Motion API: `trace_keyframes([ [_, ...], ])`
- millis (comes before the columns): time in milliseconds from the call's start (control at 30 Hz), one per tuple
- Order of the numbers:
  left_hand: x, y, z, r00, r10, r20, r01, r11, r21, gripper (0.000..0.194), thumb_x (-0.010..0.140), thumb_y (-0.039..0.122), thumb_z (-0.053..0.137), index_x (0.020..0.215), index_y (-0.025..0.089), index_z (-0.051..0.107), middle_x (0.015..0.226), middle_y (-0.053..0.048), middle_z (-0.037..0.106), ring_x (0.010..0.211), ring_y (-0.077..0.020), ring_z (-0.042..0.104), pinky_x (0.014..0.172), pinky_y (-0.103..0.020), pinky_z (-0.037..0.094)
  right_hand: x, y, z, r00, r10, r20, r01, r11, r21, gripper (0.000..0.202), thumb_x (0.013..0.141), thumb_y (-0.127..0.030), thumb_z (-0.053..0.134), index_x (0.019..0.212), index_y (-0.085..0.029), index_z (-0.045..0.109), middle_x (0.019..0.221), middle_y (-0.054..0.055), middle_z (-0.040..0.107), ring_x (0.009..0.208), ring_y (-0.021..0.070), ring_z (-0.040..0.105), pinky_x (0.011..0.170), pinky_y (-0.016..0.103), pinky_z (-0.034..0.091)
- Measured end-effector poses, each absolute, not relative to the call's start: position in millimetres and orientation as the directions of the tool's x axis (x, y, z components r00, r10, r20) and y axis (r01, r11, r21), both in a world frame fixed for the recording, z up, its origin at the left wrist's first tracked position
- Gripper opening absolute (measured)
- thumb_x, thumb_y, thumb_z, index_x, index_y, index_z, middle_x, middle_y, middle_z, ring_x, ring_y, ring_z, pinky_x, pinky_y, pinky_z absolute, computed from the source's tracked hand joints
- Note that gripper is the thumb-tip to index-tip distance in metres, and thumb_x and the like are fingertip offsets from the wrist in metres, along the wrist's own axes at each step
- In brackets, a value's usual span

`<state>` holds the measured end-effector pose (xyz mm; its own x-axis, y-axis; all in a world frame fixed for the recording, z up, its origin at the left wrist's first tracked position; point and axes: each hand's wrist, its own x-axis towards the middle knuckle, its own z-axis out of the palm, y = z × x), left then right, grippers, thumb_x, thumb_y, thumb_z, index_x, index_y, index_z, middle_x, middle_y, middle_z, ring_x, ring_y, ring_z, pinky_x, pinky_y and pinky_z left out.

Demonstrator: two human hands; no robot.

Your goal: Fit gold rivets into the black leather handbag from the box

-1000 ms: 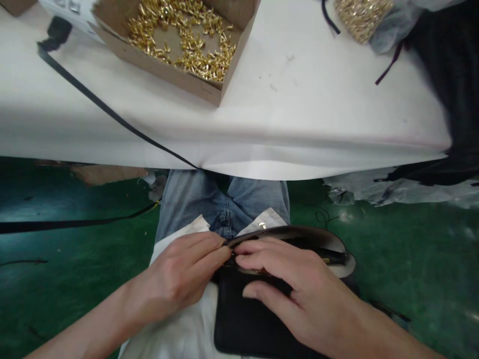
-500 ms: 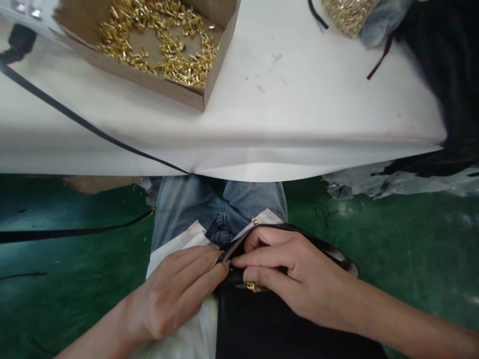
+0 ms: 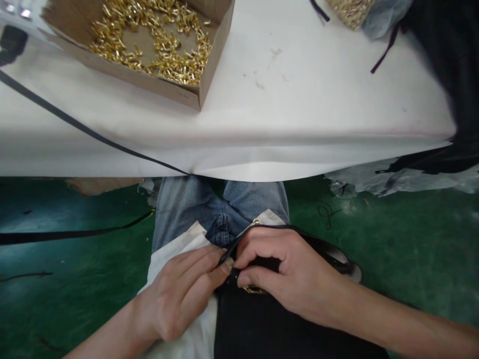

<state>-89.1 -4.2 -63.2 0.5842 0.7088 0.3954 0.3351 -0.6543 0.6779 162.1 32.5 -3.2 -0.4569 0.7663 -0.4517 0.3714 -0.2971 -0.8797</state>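
Softly lit, palest on the white tabletop (image 3: pixel 299 94), glaring bluish off the green floor (image 3: pixel 48 214) at left, slightly blurred overall.

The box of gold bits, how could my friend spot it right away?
Find the white table across the top of the picture. On its left half sits an open cardboard box with little gold pieces inside. It is brown and square-cornered, unlike the plastic bag of gold bits at the top right.

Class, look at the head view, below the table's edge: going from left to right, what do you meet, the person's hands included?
Black strap → left hand → right hand → crumpled clear plastic.
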Motion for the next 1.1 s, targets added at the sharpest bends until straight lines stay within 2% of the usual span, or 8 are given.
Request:
trace_keyframes([
  [100, -87, 5, -57, 0.62, 0.654, 0.434, 0.283, -0.702, 0.653, 0.033, 0.107, -0.002, 0.043, 0.117, 0.004, 0.074, 0.109, -0.016, 0.082, 0.109, -0.0252, 0.081, 0.097, -0.036, 0.07, 164, 29, -1, -0.467, 0.768, -0.439, 0.357, -0.29, -0.888, 0.028, 0.084, 0.006, 0.086, 0.082, -0.02, 0.077, 0.09, -0.005, 0.077, 0.085, 0.0124, 0.074, 0.081, 0.023, 0.056],
  [233, -82, 10, -52, 0.626, 0.628, 0.462, 0.236, -0.718, 0.655, 0.026, 0.11, 0.006, 0.049, 0.112, 0.005, 0.075, 0.107, -0.017, 0.083, 0.104, -0.0257, 0.081, 0.088, -0.034, 0.07, 169, 28, 5, -0.469, 0.769, -0.434, 0.355, -0.286, -0.89, 0.025, 0.091, 0.004, 0.079, 0.082, -0.02, 0.076, 0.084, -0.006, 0.076, 0.078, 0.0102, 0.071, 0.076, 0.02, 0.053],
  [400, -76, 7, -49, 0.593, 0.659, 0.463, 0.221, -0.686, 0.694, 0.023, 0.111, 0.007, 0.051, 0.102, 0.008, 0.072, 0.099, -0.015, 0.081, 0.099, -0.0238, 0.081, 0.085, -0.032, 0.068, 168, 33, 12, -0.403, 0.699, -0.591, 0.466, -0.399, -0.79, 0.017, 0.098, -0.01, 0.075, 0.084, -0.021, 0.075, 0.078, -0.007, 0.072, 0.073, 0.0092, 0.062, 0.07, 0.019, 0.048],
  [533, -75, 2, -45, 0.569, 0.693, 0.443, 0.27, -0.666, 0.695, 0.025, 0.109, 0.003, 0.049, 0.101, 0.01, 0.072, 0.094, -0.011, 0.08, 0.093, -0.0222, 0.08, 0.081, -0.032, 0.067, 162, 37, 13, -0.399, 0.642, -0.654, 0.485, -0.457, -0.745, 0.018, 0.101, -0.016, 0.069, 0.083, -0.02, 0.072, 0.075, -0.007, 0.065, 0.071, 0.0102, 0.055, 0.066, 0.021, 0.044],
  [733, -72, -1, -41, 0.558, 0.689, 0.464, 0.283, -0.683, 0.674, 0.028, 0.11, 0.002, 0.046, 0.097, 0.01, 0.07, 0.089, -0.009, 0.078, 0.091, -0.0204, 0.079, 0.084, -0.031, 0.068, 158, 40, 13, -0.389, 0.562, -0.73, 0.508, -0.531, -0.678, 0.017, 0.097, -0.016, 0.067, 0.08, -0.02, 0.07, 0.071, -0.006, 0.061, 0.07, 0.011, 0.05, 0.061, 0.022, 0.041],
  [867, -72, -6, -44, 0.552, 0.662, 0.508, 0.275, -0.719, 0.638, 0.028, 0.111, 0.004, 0.047, 0.098, 0.007, 0.071, 0.094, -0.012, 0.08, 0.098, -0.0223, 0.08, 0.096, -0.034, 0.068, 157, 38, 14, -0.36, 0.498, -0.789, 0.522, -0.594, -0.612, 0.015, 0.096, -0.02, 0.069, 0.082, -0.021, 0.072, 0.067, -0.007, 0.061, 0.062, 0.0098, 0.047, 0.053, 0.021, 0.037],
  [1100, -75, -24, -45, 0.529, 0.74, 0.416, 0.387, -0.646, 0.658, 0.019, 0.108, 0.001, 0.056, 0.109, 0.003, 0.075, 0.108, -0.014, 0.083, 0.116, -0.0252, 0.079, 0.11, -0.037, 0.064, 157, 36, 10, -0.339, 0.525, -0.781, 0.543, -0.569, -0.618, 0.009, 0.095, -0.019, 0.071, 0.088, -0.023, 0.074, 0.071, -0.007, 0.068, 0.063, 0.01, 0.054, 0.054, 0.02, 0.041],
])
